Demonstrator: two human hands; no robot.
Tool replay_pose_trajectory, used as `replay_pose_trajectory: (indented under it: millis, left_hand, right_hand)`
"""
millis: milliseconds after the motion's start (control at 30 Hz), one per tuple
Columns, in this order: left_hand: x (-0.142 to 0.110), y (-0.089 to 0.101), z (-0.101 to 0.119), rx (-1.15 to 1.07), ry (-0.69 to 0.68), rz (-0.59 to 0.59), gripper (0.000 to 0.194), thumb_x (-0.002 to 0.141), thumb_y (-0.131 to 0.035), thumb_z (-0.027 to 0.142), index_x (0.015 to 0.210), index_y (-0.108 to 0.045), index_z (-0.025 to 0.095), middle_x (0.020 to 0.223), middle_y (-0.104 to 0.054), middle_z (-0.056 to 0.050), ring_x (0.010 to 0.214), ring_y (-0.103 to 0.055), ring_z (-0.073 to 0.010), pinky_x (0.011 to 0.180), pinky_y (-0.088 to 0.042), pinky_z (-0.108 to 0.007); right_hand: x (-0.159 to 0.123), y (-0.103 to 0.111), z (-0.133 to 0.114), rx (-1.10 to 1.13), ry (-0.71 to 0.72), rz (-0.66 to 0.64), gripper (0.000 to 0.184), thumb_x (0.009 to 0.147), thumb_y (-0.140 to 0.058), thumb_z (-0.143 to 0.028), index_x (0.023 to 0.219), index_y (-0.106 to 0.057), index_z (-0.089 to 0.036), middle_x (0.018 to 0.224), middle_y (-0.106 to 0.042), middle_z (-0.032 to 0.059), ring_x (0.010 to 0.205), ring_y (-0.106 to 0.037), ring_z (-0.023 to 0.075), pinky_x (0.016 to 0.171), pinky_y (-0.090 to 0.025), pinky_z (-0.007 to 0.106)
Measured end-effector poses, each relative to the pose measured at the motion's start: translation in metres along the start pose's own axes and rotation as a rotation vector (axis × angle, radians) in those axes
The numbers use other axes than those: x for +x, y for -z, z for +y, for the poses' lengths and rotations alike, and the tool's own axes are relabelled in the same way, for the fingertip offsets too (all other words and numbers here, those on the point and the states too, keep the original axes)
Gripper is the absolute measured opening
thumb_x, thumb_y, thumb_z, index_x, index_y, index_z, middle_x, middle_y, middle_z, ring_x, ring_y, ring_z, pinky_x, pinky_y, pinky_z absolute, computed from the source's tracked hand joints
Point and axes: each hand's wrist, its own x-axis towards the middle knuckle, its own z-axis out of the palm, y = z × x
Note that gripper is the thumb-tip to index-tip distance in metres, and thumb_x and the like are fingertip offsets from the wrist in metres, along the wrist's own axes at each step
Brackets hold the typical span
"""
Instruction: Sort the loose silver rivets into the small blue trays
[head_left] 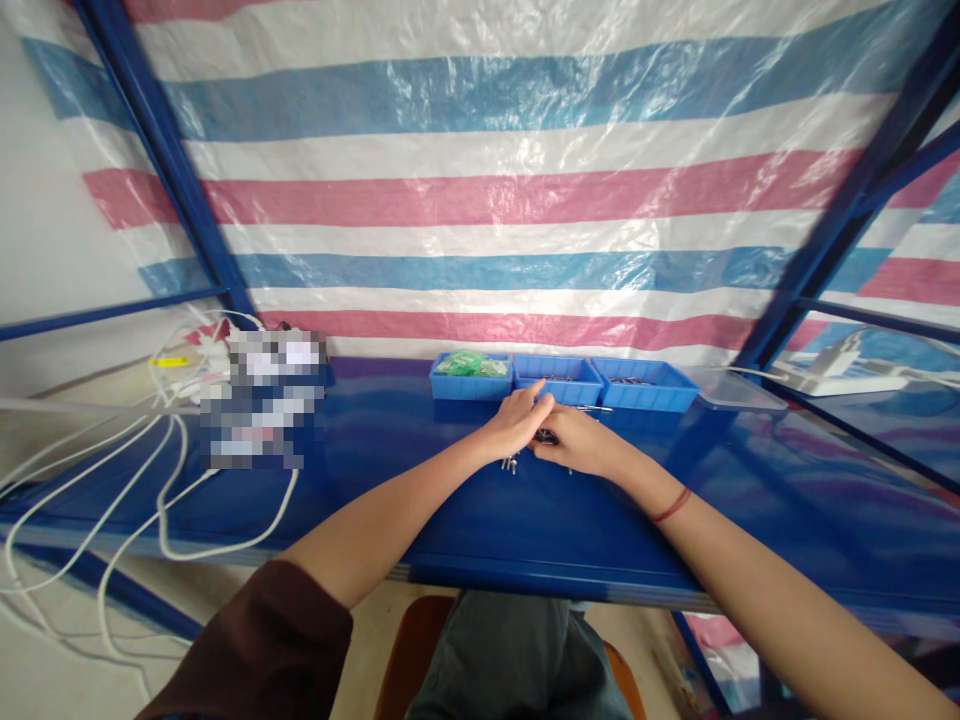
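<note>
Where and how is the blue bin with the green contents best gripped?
Take the blue bin by its left rim, probably, coming from above and the left: it is open-topped, that side looks free, and its right wall sits close beside the middle bin.

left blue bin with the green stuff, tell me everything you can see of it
The left blue bin is a shallow, open-topped box that looks like plastic. It stands upright near the back edge of the blue table, beside the middle bin, perhaps touching it. Crumpled green stuff, perhaps thin plastic, fills it to about the rim. The left hand, nearby, seems not to touch it.
</note>
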Motion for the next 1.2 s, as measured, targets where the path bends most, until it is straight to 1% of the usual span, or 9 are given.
replay_pose_trajectory:
  millis: [133, 333, 467, 567, 667, 800, 967, 1067, 1200]
  left_hand:
    - [0.0, 0.0, 0.0, 0.002, 0.003, 0.007, 0.063, 0.088, -0.021, 0.056, 0.137, -0.031, 0.018, 0.144, -0.032, -0.01, 0.134, -0.025, -0.0222, 0.11, -0.019, -0.039]
    - [0.0, 0.0, 0.001, 0.039, -0.003, -0.015, 0.067, 0.089, -0.018, 0.057, 0.139, -0.028, 0.014, 0.143, -0.034, -0.012, 0.134, -0.025, -0.0235, 0.11, -0.019, -0.04]
    - [-0.002, 0.002, 0.005, 0.0, -0.058, 0.066, 0.061, 0.091, -0.021, 0.051, 0.134, -0.037, 0.012, 0.138, -0.04, -0.013, 0.129, -0.034, -0.0227, 0.109, -0.023, -0.038]
    - [-0.004, 0.003, 0.009, -0.108, -0.137, 0.183, 0.048, 0.092, -0.026, 0.043, 0.123, -0.05, 0.015, 0.129, -0.052, -0.008, 0.122, -0.044, -0.0194, 0.106, -0.029, -0.034]
    - [-0.005, 0.004, 0.011, -0.18, -0.175, 0.246, 0.038, 0.09, -0.037, 0.038, 0.117, -0.054, 0.017, 0.122, -0.057, -0.007, 0.115, -0.05, -0.0188, 0.102, -0.036, -0.032]
    - [-0.007, 0.007, 0.013, -0.154, -0.154, 0.217, 0.034, 0.084, -0.049, 0.034, 0.114, -0.057, 0.019, 0.113, -0.062, -0.005, 0.105, -0.056, -0.0195, 0.095, -0.041, -0.032]
    - [-0.007, 0.012, 0.012, -0.069, -0.142, 0.211, 0.023, 0.08, -0.053, 0.033, 0.091, -0.067, 0.018, 0.094, -0.069, -0.003, 0.092, -0.062, -0.0198, 0.087, -0.044, -0.03]
    - [-0.006, 0.012, 0.011, -0.065, -0.192, 0.206, 0.025, 0.083, -0.05, 0.035, 0.088, -0.067, 0.017, 0.091, -0.069, -0.003, 0.088, -0.062, -0.0184, 0.084, -0.045, -0.028]
    - [-0.004, 0.012, 0.01, -0.037, -0.227, 0.191, 0.027, 0.086, -0.046, 0.034, 0.085, -0.066, 0.016, 0.086, -0.069, -0.003, 0.084, -0.062, -0.0169, 0.081, -0.045, -0.028]
  right_hand:
    - [0.0, -0.002, 0.002, -0.008, 0.027, 0.002, 0.022, 0.079, -0.051, -0.017, 0.094, -0.067, -0.015, 0.105, -0.064, 0.0135, 0.092, -0.06, 0.0241, 0.079, -0.046, 0.036]
    - [-0.001, -0.006, 0.004, -0.079, 0.005, 0.005, 0.023, 0.079, -0.046, -0.014, 0.094, -0.063, -0.01, 0.108, -0.059, 0.0176, 0.097, -0.058, 0.0264, 0.083, -0.046, 0.039]
    - [0.001, -0.004, 0.002, -0.028, -0.005, 0.144, 0.022, 0.082, -0.043, -0.016, 0.097, -0.058, -0.011, 0.106, -0.057, 0.0164, 0.099, -0.054, 0.0245, 0.084, -0.044, 0.038]
    - [0.004, 0.001, 0.001, 0.036, -0.12, 0.256, 0.016, 0.084, -0.041, -0.019, 0.088, -0.056, -0.014, 0.087, -0.06, 0.0104, 0.081, -0.055, 0.0202, 0.076, -0.045, 0.034]
    - [0.005, 0.005, 0.002, 0.186, -0.232, 0.35, 0.016, 0.086, -0.041, -0.026, 0.083, -0.053, -0.016, 0.077, -0.06, 0.0059, 0.07, -0.054, 0.0167, 0.069, -0.044, 0.031]
    - [0.007, 0.006, 0.003, 0.411, -0.262, 0.498, 0.021, 0.083, -0.048, -0.038, 0.08, -0.053, -0.017, 0.079, -0.061, 0.0053, 0.074, -0.056, 0.0165, 0.071, -0.045, 0.03]
    - [0.008, 0.008, 0.002, 0.536, -0.278, 0.62, 0.03, 0.079, -0.053, -0.047, 0.082, -0.055, -0.017, 0.077, -0.06, 0.0043, 0.073, -0.055, 0.0157, 0.069, -0.045, 0.029]
    - [0.008, 0.01, 0.002, 0.573, -0.309, 0.653, 0.031, 0.077, -0.055, -0.048, 0.083, -0.057, -0.017, 0.075, -0.059, 0.0034, 0.069, -0.054, 0.0143, 0.066, -0.044, 0.028]
    - [0.007, 0.011, 0.001, 0.636, -0.36, 0.635, 0.031, 0.074, -0.058, -0.046, 0.083, -0.059, -0.016, 0.071, -0.059, 0.0021, 0.063, -0.053, 0.0132, 0.06, -0.044, 0.027]
